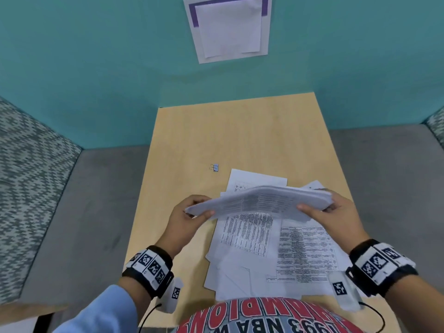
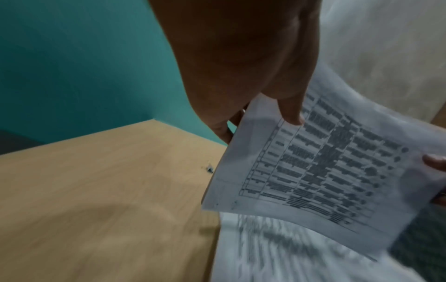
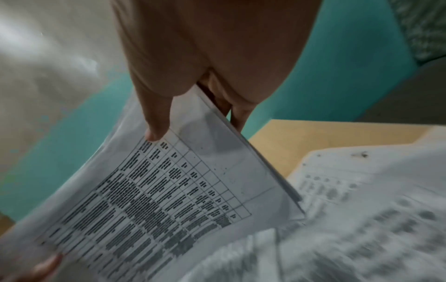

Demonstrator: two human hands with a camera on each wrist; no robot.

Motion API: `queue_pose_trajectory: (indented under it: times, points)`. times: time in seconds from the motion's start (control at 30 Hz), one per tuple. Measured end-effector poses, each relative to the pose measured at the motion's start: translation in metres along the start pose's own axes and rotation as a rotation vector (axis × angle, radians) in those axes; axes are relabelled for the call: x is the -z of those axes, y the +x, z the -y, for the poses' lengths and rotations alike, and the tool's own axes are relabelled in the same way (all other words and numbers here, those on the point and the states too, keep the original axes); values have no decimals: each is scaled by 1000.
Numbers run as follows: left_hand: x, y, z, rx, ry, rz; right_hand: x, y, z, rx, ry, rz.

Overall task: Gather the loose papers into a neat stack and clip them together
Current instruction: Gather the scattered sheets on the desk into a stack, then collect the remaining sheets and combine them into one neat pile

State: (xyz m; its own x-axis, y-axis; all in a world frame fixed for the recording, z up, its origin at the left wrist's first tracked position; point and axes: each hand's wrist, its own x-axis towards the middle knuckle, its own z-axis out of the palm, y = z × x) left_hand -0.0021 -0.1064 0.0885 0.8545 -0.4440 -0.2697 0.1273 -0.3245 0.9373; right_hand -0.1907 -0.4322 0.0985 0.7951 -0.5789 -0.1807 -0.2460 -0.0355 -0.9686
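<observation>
Holding a stack [image 1: 262, 200] of printed sheets up off the tabletop [image 1: 240, 135], both hands are on it, one at each end. Left hand [image 1: 189, 217] pinches the left edge, thumb on top and fingers tucked under; right hand [image 1: 329, 212] does the same on the right edge. The stack bows upward a bit in the middle, and the top page has a table full of text.

Underneath, a bunch of loose papers [image 1: 264, 255] lie spread on the tabletop, overlapping at odd angles, some printed with tables, some blank. The stack hangs right above them, not touching from what I can see.

A small binder clip [image 1: 215, 167] sits by itself on the wood, beyond the mess and off to the left, apart from all the paper.

Wrist views are pretty blurry but show the same thumb-on-top grip.

On the teal wall [image 1: 96, 68] past the tabletop there's a white sheet [image 1: 230, 27] stuck up with a purple border.
</observation>
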Motion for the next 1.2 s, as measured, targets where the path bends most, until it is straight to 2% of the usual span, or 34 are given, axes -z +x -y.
queue_pose_trajectory:
  times: [0.13,0.23,0.33,0.43,0.5,0.57,0.7,0.8,0.83,0.9,0.97,1.0,1.1,1.2]
  points:
    - [-4,-2,11,76,-17,4,-3,-3,-34,-38,-112,105]
    - [-1,0,9,-3,56,-56,-3,-1,-38,-39,-130,103]
    - [-1,-1,-3,-195,384,-79,-5,1,-36,-35,-157,114]
    - [-21,4,-21,-382,889,90,-7,2,-33,-59,-188,154]
    - [-43,6,-33,-407,1144,235,-10,1,-30,-69,-225,165]
    - [-64,7,-45,-374,1232,289,-14,-1,-21,-31,-255,163]
    - [-82,7,-62,-288,1255,273,-23,-4,7,188,-407,262]
    - [-72,6,-69,-251,1221,274,-25,-5,29,180,-303,286]
    - [-63,4,-71,-248,1190,279,-24,-6,36,167,-265,250]
    - [-46,5,-75,-224,1108,289,-18,-3,35,161,-267,73]
    - [-22,1,-75,-150,988,246,-10,6,11,48,-368,-92]
    - [-7,-1,-73,-100,929,192,-10,12,-2,-79,-418,-112]
    - [34,-12,-62,42,792,15,-29,20,-48,-458,-527,65]
    - [68,-31,-47,109,734,-75,-63,27,-78,-573,-747,203]
